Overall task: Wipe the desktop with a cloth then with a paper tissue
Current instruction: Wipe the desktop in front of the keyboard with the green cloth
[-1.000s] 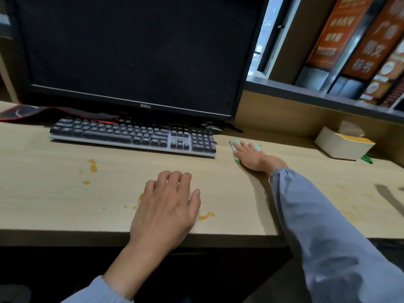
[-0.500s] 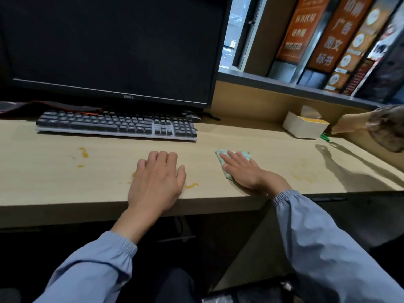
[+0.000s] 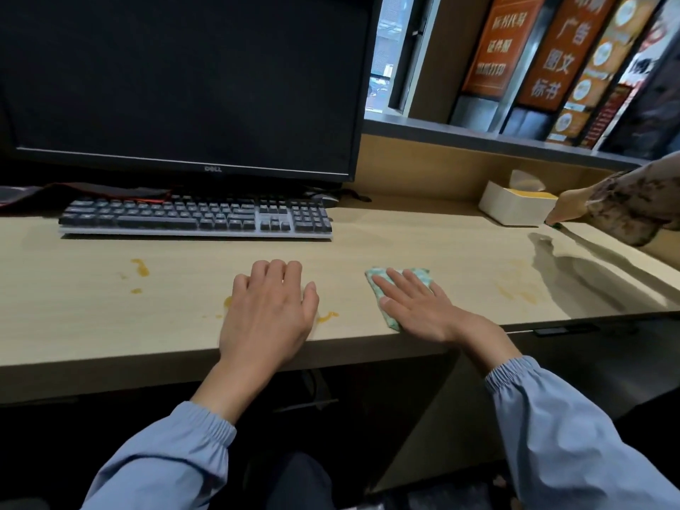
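A folded green-patterned cloth (image 3: 415, 276) lies on the light wooden desktop (image 3: 423, 244) near its front edge. My right hand (image 3: 419, 307) presses flat on the cloth with straight fingers and covers most of it. To its left my left hand (image 3: 268, 311) rests palm-down on the desk and holds nothing. Orange stains mark the desktop: a smear (image 3: 327, 317) beside my left hand, drops (image 3: 140, 267) further left, and faint smudges (image 3: 519, 294) to the right. A white tissue box (image 3: 515, 207) with a tissue sticking up stands at the back right.
A black monitor (image 3: 184, 79) and a dark keyboard (image 3: 195, 217) fill the back left of the desk. Another person's hand (image 3: 570, 207) in a patterned sleeve reaches in from the right, beside the tissue box. A shelf with orange signs (image 3: 552, 60) runs above.
My right hand dragged the cloth from beside the keyboard toward the front edge of the desk. Another person's hand came in at the right and moved closer to the tissue box. My left hand stayed put.
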Motion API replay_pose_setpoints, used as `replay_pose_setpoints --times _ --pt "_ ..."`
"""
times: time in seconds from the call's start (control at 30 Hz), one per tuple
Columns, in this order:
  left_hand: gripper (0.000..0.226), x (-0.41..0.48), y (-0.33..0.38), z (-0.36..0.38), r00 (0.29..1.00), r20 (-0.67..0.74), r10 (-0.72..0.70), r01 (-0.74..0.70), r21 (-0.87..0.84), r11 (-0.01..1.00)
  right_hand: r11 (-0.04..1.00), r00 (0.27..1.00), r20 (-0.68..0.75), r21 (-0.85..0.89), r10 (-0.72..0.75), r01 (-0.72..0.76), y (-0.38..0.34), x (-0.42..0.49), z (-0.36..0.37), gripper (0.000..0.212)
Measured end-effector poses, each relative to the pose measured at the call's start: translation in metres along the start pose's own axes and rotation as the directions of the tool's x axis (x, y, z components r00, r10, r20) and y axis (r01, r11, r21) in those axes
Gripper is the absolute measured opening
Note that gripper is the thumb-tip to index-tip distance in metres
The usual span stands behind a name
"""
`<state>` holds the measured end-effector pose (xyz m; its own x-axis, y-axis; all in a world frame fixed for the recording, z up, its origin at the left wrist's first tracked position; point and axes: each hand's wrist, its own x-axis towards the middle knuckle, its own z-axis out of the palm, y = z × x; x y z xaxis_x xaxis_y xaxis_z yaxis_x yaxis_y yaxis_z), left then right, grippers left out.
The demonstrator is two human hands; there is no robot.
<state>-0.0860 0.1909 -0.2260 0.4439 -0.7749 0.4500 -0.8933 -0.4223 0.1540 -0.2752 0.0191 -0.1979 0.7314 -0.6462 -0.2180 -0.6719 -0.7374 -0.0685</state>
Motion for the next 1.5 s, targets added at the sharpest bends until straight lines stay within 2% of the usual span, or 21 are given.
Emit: replay_pose_setpoints --times 0.2,0.5,0.8,1.1,1.5 --pt "0.051 0.0 0.0 -0.002 1.0 0.022 0.003 -0.002 -0.006 1.0 0.999 0.999 0.022 0.005 -0.043 0.043 -0.001 0.053 -0.015 0.055" --pt "0.042 0.0 -0.001 -0.001 1.0 -0.012 0.006 -0.006 -0.032 0.999 1.0 0.997 0.071 -0.002 -0.009 0.009 0.0 0.179 -0.045 0.056" --pt "0.038 0.001 -0.003 0.006 0.997 -0.082 0.002 -0.007 -0.055 0.998 1.0 0.999 0.031 0.016 0.016 -0.016 0.0 0.244 -0.065 0.057" --pt "0.038 -0.001 -0.002 0.003 0.998 -0.056 -0.019 0.016 -0.045 0.999 1.0 1.0 0.01 -0.026 0.007 -0.006 -0.01 0.22 -0.057 0.056" --pt "0.04 -0.002 -0.001 0.002 0.999 -0.016 -0.05 0.049 -0.051 0.997 0.999 0.999 -0.003 0.001 -0.042 0.042 -0.025 0.091 -0.023 0.055"
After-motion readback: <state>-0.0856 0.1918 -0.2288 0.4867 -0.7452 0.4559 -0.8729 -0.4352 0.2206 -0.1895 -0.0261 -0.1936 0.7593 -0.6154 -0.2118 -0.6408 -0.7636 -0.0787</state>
